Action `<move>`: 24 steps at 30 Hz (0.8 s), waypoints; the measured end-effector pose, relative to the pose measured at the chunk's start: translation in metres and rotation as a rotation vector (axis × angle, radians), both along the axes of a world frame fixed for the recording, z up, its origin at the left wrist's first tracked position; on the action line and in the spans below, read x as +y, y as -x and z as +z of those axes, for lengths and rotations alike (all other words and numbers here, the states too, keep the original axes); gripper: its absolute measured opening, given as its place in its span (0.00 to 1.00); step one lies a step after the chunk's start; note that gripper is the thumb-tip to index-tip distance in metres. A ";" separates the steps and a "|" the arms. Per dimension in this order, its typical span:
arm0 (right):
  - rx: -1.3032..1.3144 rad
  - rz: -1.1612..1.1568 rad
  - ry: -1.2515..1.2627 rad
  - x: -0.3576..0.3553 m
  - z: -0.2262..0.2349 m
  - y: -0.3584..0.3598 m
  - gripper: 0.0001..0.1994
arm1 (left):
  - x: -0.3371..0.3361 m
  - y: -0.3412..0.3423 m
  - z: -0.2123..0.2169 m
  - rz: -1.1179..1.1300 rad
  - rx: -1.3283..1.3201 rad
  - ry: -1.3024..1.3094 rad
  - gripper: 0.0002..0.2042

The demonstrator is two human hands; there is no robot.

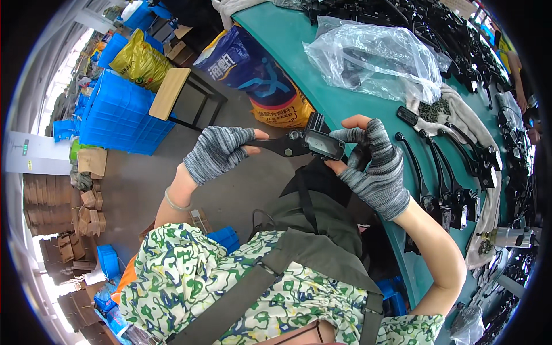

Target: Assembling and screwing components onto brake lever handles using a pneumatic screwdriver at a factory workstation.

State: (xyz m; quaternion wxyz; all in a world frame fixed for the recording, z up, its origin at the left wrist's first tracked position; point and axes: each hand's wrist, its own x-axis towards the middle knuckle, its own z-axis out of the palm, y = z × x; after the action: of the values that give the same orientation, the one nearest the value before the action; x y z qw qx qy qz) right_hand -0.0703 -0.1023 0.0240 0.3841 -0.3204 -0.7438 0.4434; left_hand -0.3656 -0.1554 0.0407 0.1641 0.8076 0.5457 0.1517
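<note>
In front of my body I hold a black brake lever assembly with a rectangular reservoir-like block, off the table's edge. My left hand, in a grey striped fingerless glove, pinches the lever end between thumb and fingers. My right hand, gloved the same way, is curled at the block's right end, its thumb against the lower corner. Part of its grip is hidden behind the glove. On the table to the right, several black levers lie in a row. Near them is a small black block.
A green table runs along the right, with a clear plastic bag, a grey cloth, a metal cylinder and heaps of black parts. To the left are a printed sack, a wooden-topped stool and blue crates.
</note>
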 end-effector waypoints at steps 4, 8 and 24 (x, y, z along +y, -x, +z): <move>0.022 0.014 0.063 0.002 0.002 0.003 0.28 | 0.001 0.004 -0.004 0.012 -0.020 0.027 0.14; 0.023 0.016 0.009 0.003 -0.001 0.004 0.28 | 0.000 0.001 -0.004 0.024 -0.043 0.041 0.14; -0.010 0.000 0.138 0.002 0.009 -0.002 0.24 | 0.001 -0.005 0.002 0.036 -0.010 0.109 0.15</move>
State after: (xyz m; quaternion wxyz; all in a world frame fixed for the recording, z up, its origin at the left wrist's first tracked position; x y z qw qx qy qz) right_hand -0.0685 -0.0999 0.0326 0.3576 -0.3484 -0.7133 0.4919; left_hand -0.3609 -0.1541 0.0427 0.2079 0.7868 0.5667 0.1286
